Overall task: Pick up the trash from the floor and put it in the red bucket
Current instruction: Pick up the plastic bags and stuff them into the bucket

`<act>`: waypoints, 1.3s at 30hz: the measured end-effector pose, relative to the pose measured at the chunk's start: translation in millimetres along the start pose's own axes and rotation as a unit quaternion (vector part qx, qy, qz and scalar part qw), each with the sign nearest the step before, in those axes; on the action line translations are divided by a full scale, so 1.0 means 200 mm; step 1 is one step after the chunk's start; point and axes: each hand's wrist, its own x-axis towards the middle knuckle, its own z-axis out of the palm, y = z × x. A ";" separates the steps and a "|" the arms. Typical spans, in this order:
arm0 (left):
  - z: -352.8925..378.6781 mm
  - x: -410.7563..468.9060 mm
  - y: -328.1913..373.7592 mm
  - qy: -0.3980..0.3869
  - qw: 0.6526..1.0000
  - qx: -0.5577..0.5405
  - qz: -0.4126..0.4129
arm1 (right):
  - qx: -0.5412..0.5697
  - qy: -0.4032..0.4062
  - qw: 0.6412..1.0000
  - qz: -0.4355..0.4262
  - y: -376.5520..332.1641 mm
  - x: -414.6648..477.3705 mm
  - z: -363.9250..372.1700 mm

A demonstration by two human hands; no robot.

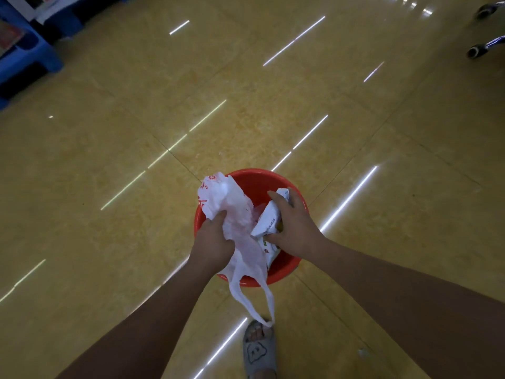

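Note:
A red bucket [254,181] stands on the yellow tiled floor just in front of me. Over its left rim my left hand [213,242] grips a white plastic bag [232,206] with red print; the bag's handles hang down past the bucket's near edge. Over the bucket's right side my right hand [292,225] holds a crumpled white wrapper [269,221] with printed text. More packaging lies inside the bucket under the bag, mostly hidden.
My foot in a grey slipper [259,351] stands right behind the bucket. Blue plastic furniture [24,56] stands at the far left. Wheels of a cart [478,50] show at the far right. A small pale scrap [364,352] lies on the floor at the lower right.

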 end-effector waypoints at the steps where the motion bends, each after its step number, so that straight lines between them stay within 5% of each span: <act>1: 0.01 0.02 -0.01 -0.005 1.000 -0.003 0.000 | -0.012 0.004 1.000 -0.003 0.00 0.02 0.01; 13: 0.18 0.09 -0.14 -0.134 0.984 0.092 0.070 | -0.067 -0.053 0.996 0.023 0.09 0.07 0.18; 17: 0.25 0.13 -0.20 -0.167 0.974 0.125 0.085 | -0.086 -0.087 0.992 -0.028 0.13 0.08 0.25; 22: 0.42 0.21 -0.29 -0.212 0.960 0.150 0.105 | -0.160 -0.137 0.971 -0.116 0.18 0.11 0.42; 26: 0.55 0.22 -0.39 -0.277 0.916 0.221 0.186 | -0.259 -0.221 0.932 -0.122 0.26 0.16 0.58; 35: 0.46 0.15 -0.41 -0.190 0.938 0.170 0.236 | -0.358 -0.373 0.854 -0.069 0.40 0.31 0.86; 39: 0.42 0.18 -0.45 -0.164 0.945 0.183 0.216 | -0.336 -0.367 0.867 -0.028 0.41 0.35 0.90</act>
